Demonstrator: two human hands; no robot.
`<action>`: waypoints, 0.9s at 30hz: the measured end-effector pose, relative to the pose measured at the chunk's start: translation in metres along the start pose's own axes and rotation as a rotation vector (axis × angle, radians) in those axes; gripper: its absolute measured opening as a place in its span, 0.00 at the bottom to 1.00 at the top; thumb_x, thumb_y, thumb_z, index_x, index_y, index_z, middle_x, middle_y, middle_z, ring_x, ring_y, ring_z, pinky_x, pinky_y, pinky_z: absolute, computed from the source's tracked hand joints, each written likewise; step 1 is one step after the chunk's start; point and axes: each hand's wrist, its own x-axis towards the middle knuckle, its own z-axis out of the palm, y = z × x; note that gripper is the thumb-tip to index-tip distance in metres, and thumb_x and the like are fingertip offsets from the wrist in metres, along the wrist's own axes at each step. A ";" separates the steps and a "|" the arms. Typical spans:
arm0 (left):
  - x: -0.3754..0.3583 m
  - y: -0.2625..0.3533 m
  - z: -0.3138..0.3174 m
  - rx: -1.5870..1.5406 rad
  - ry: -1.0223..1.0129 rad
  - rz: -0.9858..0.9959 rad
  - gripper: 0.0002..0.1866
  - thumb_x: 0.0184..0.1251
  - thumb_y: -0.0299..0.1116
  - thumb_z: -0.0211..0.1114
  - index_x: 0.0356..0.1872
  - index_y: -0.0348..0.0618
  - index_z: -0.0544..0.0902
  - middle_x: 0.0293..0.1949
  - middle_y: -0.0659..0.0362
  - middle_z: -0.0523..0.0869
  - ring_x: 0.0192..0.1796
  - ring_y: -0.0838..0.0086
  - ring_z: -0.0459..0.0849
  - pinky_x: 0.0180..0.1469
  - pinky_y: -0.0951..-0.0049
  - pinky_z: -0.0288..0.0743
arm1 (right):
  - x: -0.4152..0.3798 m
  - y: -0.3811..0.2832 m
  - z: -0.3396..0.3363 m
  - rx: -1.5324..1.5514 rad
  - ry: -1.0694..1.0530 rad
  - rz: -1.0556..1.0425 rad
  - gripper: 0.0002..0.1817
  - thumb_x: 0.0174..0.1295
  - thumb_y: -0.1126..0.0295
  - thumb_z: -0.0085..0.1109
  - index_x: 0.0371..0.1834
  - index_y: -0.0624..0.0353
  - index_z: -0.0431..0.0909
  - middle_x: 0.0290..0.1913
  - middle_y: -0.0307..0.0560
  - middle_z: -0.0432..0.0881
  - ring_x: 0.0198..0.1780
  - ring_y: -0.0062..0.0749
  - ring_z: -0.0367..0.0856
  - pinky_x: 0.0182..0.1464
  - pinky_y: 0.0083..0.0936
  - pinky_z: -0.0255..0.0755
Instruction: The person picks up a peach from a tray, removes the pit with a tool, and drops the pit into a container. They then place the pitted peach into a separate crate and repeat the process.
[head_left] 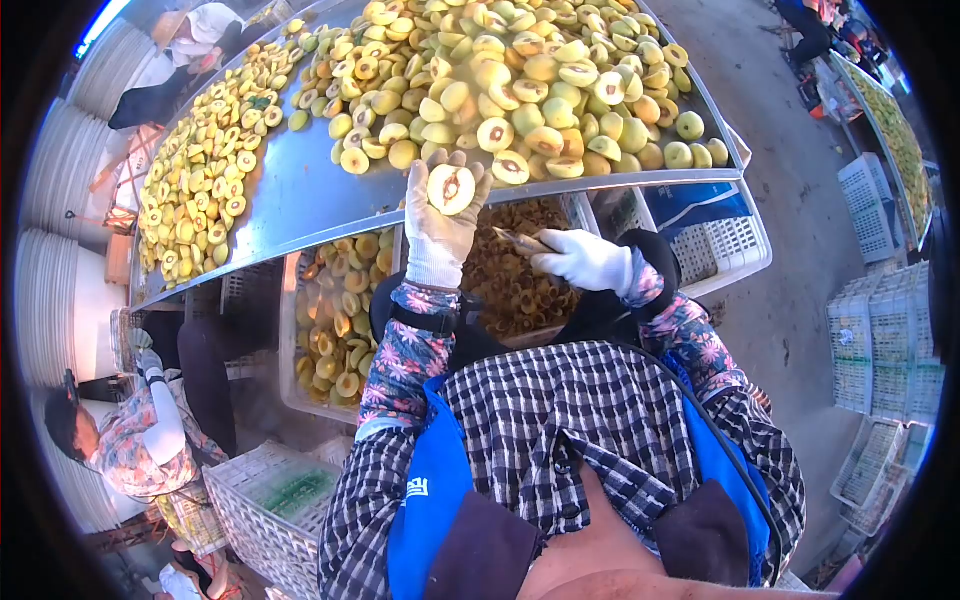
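In my left hand (438,225), gloved in stained white, is a halved yellow fruit (451,190), its cut face and brown centre turned up. The hand is at the front edge of a metal table (330,185). My right hand (588,262), in a white glove, is closed around a small pointed tool (520,241), whose exact kind I cannot make out. Its tip points left, apart from the fruit half. Beneath my hands a crate holds brown scraps (520,285). A large heap of fruit halves (480,80) covers the table ahead.
A crate of fruit halves (345,310) stands under the table at left. More halves (200,180) lie on the table's left side. White crates (270,490) are stacked lower left, others (885,340) at right. A co-worker (140,430) sits at left; another person (195,40) is behind.
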 end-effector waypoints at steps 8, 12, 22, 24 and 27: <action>-0.001 -0.016 -0.002 -0.049 -0.039 -0.080 0.17 0.69 0.48 0.59 0.46 0.45 0.78 0.45 0.55 0.84 0.48 0.55 0.83 0.57 0.48 0.77 | -0.003 0.002 0.007 -0.033 0.192 -0.152 0.16 0.66 0.58 0.54 0.44 0.61 0.71 0.26 0.47 0.77 0.28 0.32 0.78 0.35 0.27 0.73; -0.010 -0.018 0.007 -0.027 -0.041 -0.107 0.18 0.69 0.50 0.58 0.46 0.47 0.78 0.45 0.55 0.84 0.46 0.57 0.84 0.54 0.49 0.78 | -0.005 -0.008 0.004 0.464 0.002 0.005 0.13 0.68 0.59 0.52 0.44 0.58 0.71 0.24 0.38 0.74 0.20 0.19 0.71 0.23 0.16 0.65; -0.012 -0.026 -0.001 -0.017 0.028 -0.092 0.19 0.70 0.49 0.58 0.48 0.44 0.75 0.47 0.52 0.82 0.49 0.57 0.82 0.56 0.52 0.77 | 0.000 -0.014 0.022 0.056 0.568 -0.256 0.18 0.66 0.60 0.54 0.50 0.63 0.68 0.30 0.59 0.80 0.31 0.50 0.81 0.35 0.40 0.74; -0.013 -0.030 -0.001 0.026 -0.074 -0.087 0.18 0.70 0.48 0.58 0.47 0.44 0.74 0.48 0.52 0.81 0.50 0.58 0.81 0.56 0.54 0.77 | 0.008 -0.018 0.026 -0.111 0.671 -0.340 0.18 0.64 0.62 0.56 0.50 0.62 0.67 0.28 0.64 0.80 0.34 0.59 0.81 0.36 0.47 0.74; -0.022 -0.033 0.013 0.058 0.039 -0.046 0.18 0.71 0.49 0.58 0.46 0.44 0.73 0.47 0.52 0.81 0.49 0.58 0.81 0.56 0.54 0.77 | 0.014 -0.016 0.034 -0.242 0.718 -0.428 0.17 0.64 0.63 0.57 0.48 0.62 0.67 0.26 0.61 0.80 0.31 0.58 0.81 0.33 0.45 0.74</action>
